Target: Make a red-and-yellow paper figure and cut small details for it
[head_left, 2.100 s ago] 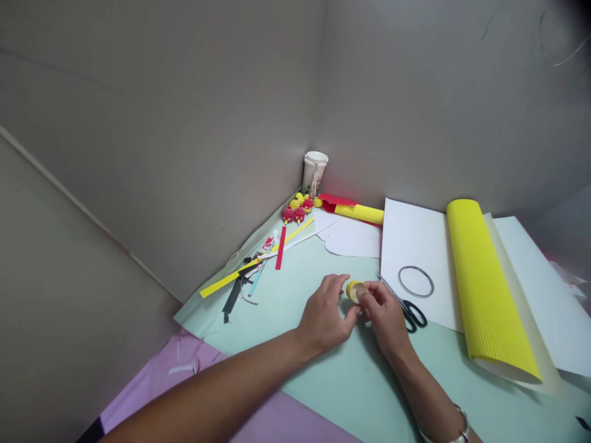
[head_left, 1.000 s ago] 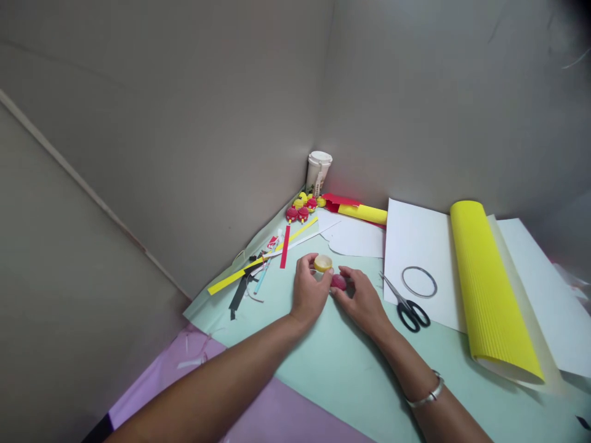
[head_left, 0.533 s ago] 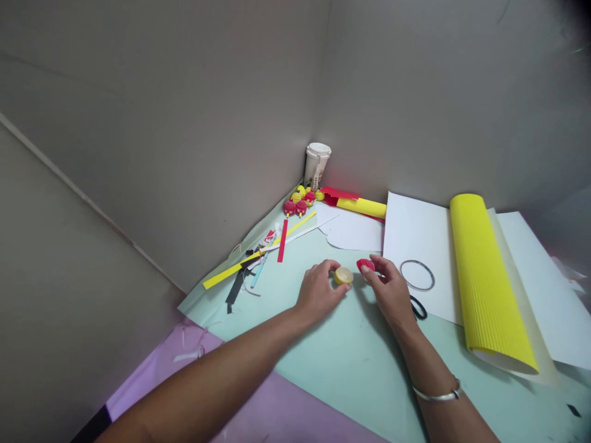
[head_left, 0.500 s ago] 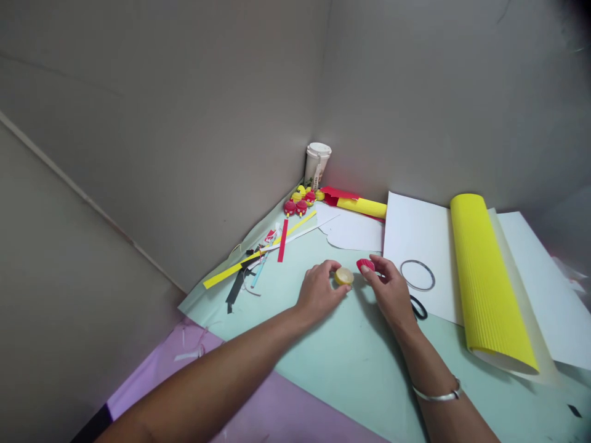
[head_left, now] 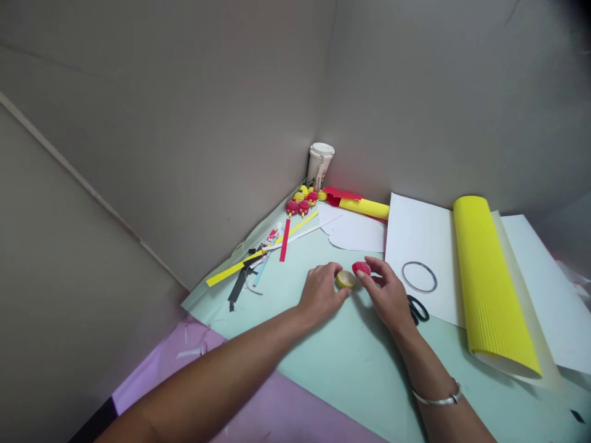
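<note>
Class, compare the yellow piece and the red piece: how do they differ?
The yellow piece is in the left hand, the red piece in the right hand. The yellow piece shows its hollow side; the red piece shows a ridged outside. Both look rounded.

The dome [head_left: 361, 268] is red with fine ridges; the cap [head_left: 344, 281] is yellow outside, cream inside. At right, the roll [head_left: 492, 286] is bright yellow, ribbed with narrow lines, and the paper [head_left: 418, 231] plain white. Far off, the balls [head_left: 292, 207] mix red and yellow beside a white cup [head_left: 319, 165]. The left strips [head_left: 285, 241] are red, yellow, black and white.
</note>
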### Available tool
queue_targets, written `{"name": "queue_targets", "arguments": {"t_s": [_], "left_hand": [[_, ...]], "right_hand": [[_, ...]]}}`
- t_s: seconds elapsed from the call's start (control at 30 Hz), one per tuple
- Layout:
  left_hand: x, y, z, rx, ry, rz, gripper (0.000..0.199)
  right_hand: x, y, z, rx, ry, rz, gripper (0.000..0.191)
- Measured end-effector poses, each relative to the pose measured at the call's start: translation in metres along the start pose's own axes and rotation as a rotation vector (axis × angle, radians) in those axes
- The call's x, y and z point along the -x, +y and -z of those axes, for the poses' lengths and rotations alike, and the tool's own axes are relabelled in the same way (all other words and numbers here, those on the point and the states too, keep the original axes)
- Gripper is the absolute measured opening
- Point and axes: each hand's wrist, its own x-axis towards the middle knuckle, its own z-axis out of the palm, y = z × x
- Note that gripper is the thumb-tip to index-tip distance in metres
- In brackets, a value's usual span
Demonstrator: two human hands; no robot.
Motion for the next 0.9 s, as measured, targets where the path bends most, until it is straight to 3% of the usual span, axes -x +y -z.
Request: {"name": "queue_targets", "arguments": {"t_s": [0.17, 0.53, 0.9], "left_hand": [[0.001, -0.001, 0.000, -0.002, -0.002, -0.007, 0.035], [0.000, 0.000, -0.002, -0.017, -0.003, -0.006, 0.036], [0.000, -0.002, -0.004, -0.021, 0.007, -0.004, 0.041]], "right_hand": [[0.001, 0.001, 0.000, 0.016, -0.018, 0.023, 0.050], [0.005, -0.007, -0.009, 0.203, -0.082, 0.271, 0.033], [0.004, -0.002, -0.012, 0.239, -0.137, 0.301, 0.034]]}}
